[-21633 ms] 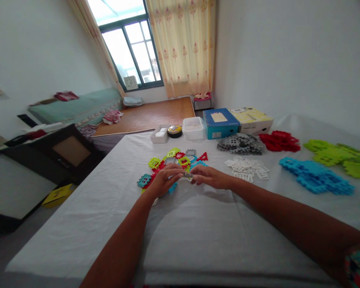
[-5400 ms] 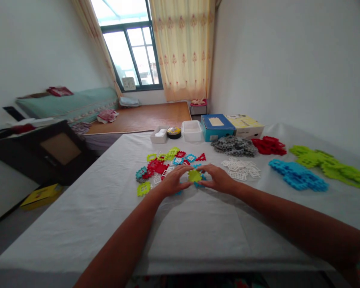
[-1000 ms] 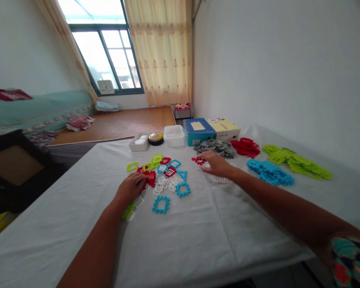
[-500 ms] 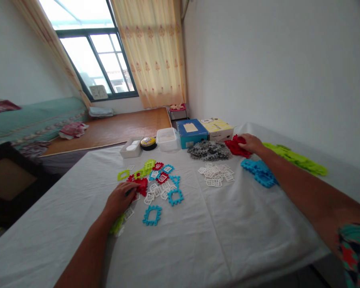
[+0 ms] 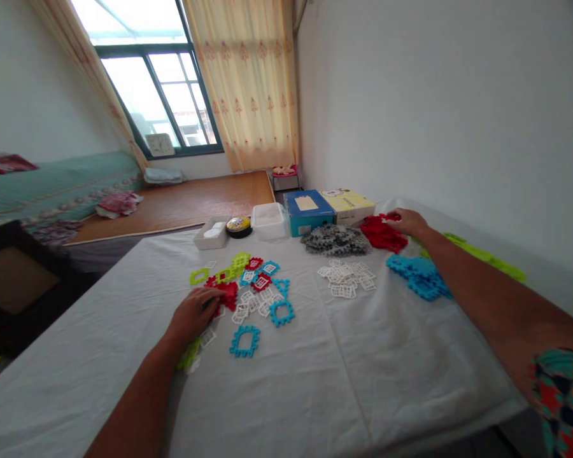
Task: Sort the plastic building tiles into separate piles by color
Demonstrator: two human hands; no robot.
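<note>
My left hand [image 5: 194,313] rests on the left of the table, its fingers curled over red notched plastic pieces [image 5: 228,295]. Around it lie lime-green notched frames [image 5: 199,276], blue square frames [image 5: 244,341] and white lattice pieces [image 5: 252,301], mixed together. At the far right, my right hand [image 5: 408,222] is over the back of a red heap of notched pieces [image 5: 383,234], with a red piece at its fingertips. Beneath my right forearm is a pile of blue pieces [image 5: 421,277]. Both thumbs are partly hidden.
Grey notched pieces [image 5: 335,240] are heaped beside the red ones, with white lattice pieces [image 5: 346,277] in front. Along the back stand a blue box [image 5: 308,213], a yellow box [image 5: 347,205], a clear tub [image 5: 270,221], a round tin [image 5: 239,227] and a white box [image 5: 211,236].
My right hand has shifted slightly right and back, uncovering more of the red heap. My left hand stays on the red pieces. The view has moved a little.
</note>
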